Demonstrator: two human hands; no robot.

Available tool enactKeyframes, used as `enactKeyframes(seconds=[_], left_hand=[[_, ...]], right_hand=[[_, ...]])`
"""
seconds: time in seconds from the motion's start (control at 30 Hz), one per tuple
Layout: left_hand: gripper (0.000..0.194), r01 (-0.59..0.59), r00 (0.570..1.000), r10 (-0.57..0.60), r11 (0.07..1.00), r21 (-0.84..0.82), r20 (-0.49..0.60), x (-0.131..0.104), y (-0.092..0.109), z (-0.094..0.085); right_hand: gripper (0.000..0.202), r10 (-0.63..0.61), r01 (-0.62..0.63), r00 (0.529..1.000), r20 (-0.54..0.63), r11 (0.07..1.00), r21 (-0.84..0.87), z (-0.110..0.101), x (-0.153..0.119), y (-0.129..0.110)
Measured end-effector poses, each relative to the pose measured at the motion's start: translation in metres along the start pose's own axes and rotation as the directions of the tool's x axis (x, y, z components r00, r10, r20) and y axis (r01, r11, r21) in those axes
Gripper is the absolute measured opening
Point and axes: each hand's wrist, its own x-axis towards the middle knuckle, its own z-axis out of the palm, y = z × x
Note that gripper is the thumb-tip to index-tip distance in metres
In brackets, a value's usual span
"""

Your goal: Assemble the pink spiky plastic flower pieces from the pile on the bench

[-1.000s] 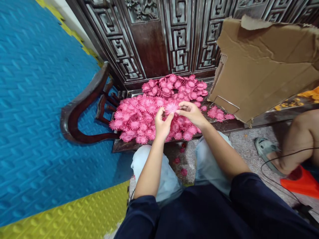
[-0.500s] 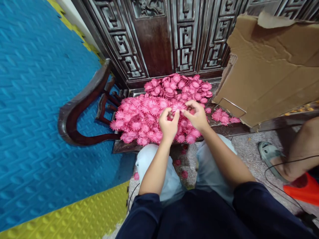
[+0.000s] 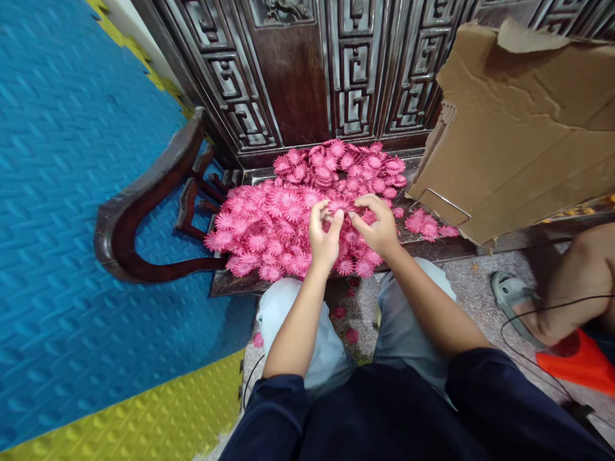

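Note:
Between my two hands is a pink artificial flower piece (image 3: 341, 205) with thin radiating petals. My left hand (image 3: 325, 234) pinches its left edge, thumb in front. My right hand (image 3: 377, 224) has thumb and forefinger closed at the right edge of the same piece. Both hands are raised in front of a large heap of similar pink flower pieces (image 3: 262, 227), spread over a dark wooden bench (image 3: 235, 283). A second mound of pink flowers (image 3: 336, 163) lies behind, against the carved backrest.
Right of the heap, a torn cardboard box (image 3: 514, 141) stands on the bench near a few loose flowers (image 3: 425, 224). A curved wooden armrest (image 3: 115, 237) is at left, over blue matting (image 3: 57, 211). Another person's sandaled foot (image 3: 521, 307) rests at right. Fallen flowers (image 3: 352, 335) dot the floor.
The held flower looks more tilted, seen nearer edge-on. My left fingers have shifted slightly around it. The whole view has moved a little, with surroundings sliding left.

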Motion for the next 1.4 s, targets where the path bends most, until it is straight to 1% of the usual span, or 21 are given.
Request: enactKeyframes(seconds=[0.07, 0.13, 0.2, 0.23, 0.3, 0.33, 0.37, 0.43, 0.5, 0.53, 0.6, 0.7, 0.83, 0.93, 1.07, 1.2, 1.3, 1.4], left_hand=[[0.031, 0.000, 1.000, 0.001, 0.999, -0.037, 0.010, 0.003, 0.000, -0.003], [0.028, -0.027, 1.000, 0.027, 1.000, -0.009, 0.006, 0.005, 0.002, -0.006], [0.024, -0.071, 0.997, 0.071, 0.996, 0.058, 0.002, 0.005, 0.005, -0.009], [0.022, -0.104, 0.995, 0.104, 0.989, 0.103, 0.003, 0.005, 0.007, -0.009], [0.019, -0.188, 0.981, 0.192, 0.958, 0.217, 0.006, 0.004, 0.010, -0.010], [0.017, -0.229, 0.972, 0.237, 0.931, 0.285, 0.008, 0.003, 0.010, -0.010], [0.015, -0.262, 0.961, 0.275, 0.898, 0.353, 0.013, 0.002, 0.010, -0.010], [0.013, -0.304, 0.945, 0.325, 0.835, 0.459, 0.034, 0.001, 0.009, -0.010], [0.013, -0.336, 0.934, 0.348, 0.790, 0.513, 0.076, 0.001, 0.006, -0.011], [0.013, -0.352, 0.929, 0.357, 0.774, 0.527, 0.097, 0.001, 0.005, -0.011], [0.014, -0.370, 0.923, 0.367, 0.754, 0.543, 0.119, 0.001, 0.004, -0.011], [0.013, -0.372, 0.920, 0.373, 0.741, 0.559, 0.118, 0.002, 0.004, -0.011], [0.011, -0.381, 0.919, 0.371, 0.741, 0.553, 0.135, 0.002, 0.006, -0.011], [0.010, -0.373, 0.922, 0.364, 0.752, 0.543, 0.129, 0.002, 0.007, -0.011], [0.009, -0.367, 0.924, 0.361, 0.747, 0.554, 0.124, 0.002, 0.006, -0.010], [0.007, -0.364, 0.926, 0.351, 0.740, 0.566, 0.138, 0.002, 0.004, -0.008], [0.005, -0.339, 0.940, 0.309, 0.782, 0.523, 0.148, 0.002, 0.004, -0.007], [0.009, -0.315, 0.949, 0.266, 0.839, 0.444, 0.170, 0.003, 0.007, -0.007]], right_hand=[[0.007, 0.020, -0.021, 1.000, 0.023, 0.999, 0.046, -0.001, 0.002, 0.001], [0.007, 0.036, -0.039, 0.999, 0.041, 0.997, 0.072, -0.002, 0.003, 0.002], [0.009, 0.062, -0.065, 0.997, 0.035, 0.995, 0.082, -0.002, 0.003, 0.003], [0.012, 0.091, -0.092, 0.996, 0.012, 0.992, 0.089, -0.002, 0.003, 0.004], [0.021, 0.187, -0.179, 0.981, -0.050, 0.975, 0.130, -0.001, 0.003, 0.006], [0.024, 0.246, -0.232, 0.968, -0.060, 0.957, 0.173, 0.000, 0.004, 0.008], [0.025, 0.303, -0.288, 0.952, -0.034, 0.930, 0.228, 0.000, 0.004, 0.009], [0.028, 0.382, -0.394, 0.918, 0.105, 0.851, 0.348, 0.000, 0.005, 0.012], [0.034, 0.404, -0.474, 0.880, 0.249, 0.762, 0.441, -0.001, 0.006, 0.012], [0.035, 0.407, -0.498, 0.867, 0.288, 0.728, 0.471, -0.001, 0.007, 0.011], [0.034, 0.425, -0.519, 0.855, 0.298, 0.690, 0.505, -0.002, 0.007, 0.010], [0.031, 0.465, -0.556, 0.831, 0.306, 0.659, 0.507, -0.004, 0.008, 0.008], [0.029, 0.532, -0.636, 0.770, 0.352, 0.595, 0.492, -0.006, 0.010, 0.010], [0.028, 0.544, -0.670, 0.741, 0.393, 0.570, 0.476, -0.008, 0.010, 0.012], [0.031, 0.530, -0.688, 0.726, 0.440, 0.553, 0.470, -0.009, 0.009, 0.009], [0.030, 0.508, -0.661, 0.750, 0.423, 0.575, 0.481, -0.006, 0.008, 0.006], [0.031, 0.518, -0.645, 0.763, 0.385, 0.578, 0.500, -0.004, 0.008, 0.007], [0.034, 0.538, -0.624, 0.774, 0.333, 0.563, 0.541, -0.003, 0.008, 0.009]])
